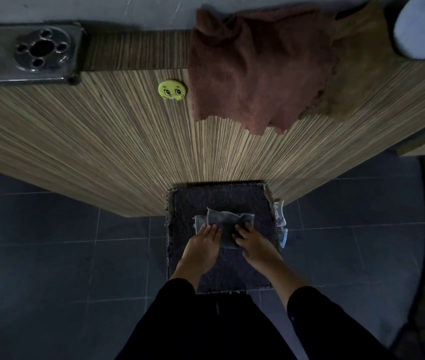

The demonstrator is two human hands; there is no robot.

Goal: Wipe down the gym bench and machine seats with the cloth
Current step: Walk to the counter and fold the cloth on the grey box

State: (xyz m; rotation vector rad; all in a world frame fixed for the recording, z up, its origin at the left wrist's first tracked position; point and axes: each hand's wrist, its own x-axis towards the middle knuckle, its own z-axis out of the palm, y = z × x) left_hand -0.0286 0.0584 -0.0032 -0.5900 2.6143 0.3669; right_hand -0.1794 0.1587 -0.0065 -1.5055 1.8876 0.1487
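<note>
Far left, a metal plate (28,51) with a ring of holes sits at the top of a striped wood panel (102,141); a yellow smiley face (171,90) is stuck further along, then a reddish-brown towel (253,71) drapes over the panel's top edge. Below, on the dark tiled floor (50,242), a dark mat (193,201) lies against the panel. Left hand (203,245) lies on the grey cloth (228,220), fingers straight, pressing its left edge flat on the mat. Cloth is folded, long axis running left to right across the mat, a loose corner poking up toward the panel. Right hand (254,244) is at the cloth's right edge, fingers bent onto the fabric; whether pinching or only pressing, cannot tell in this dim light. Likely step: folding or gathering the cloth before wiping. To do it well, square the edges into a flat pad, tuck the loose corner in, then lift it with both hands.
</note>
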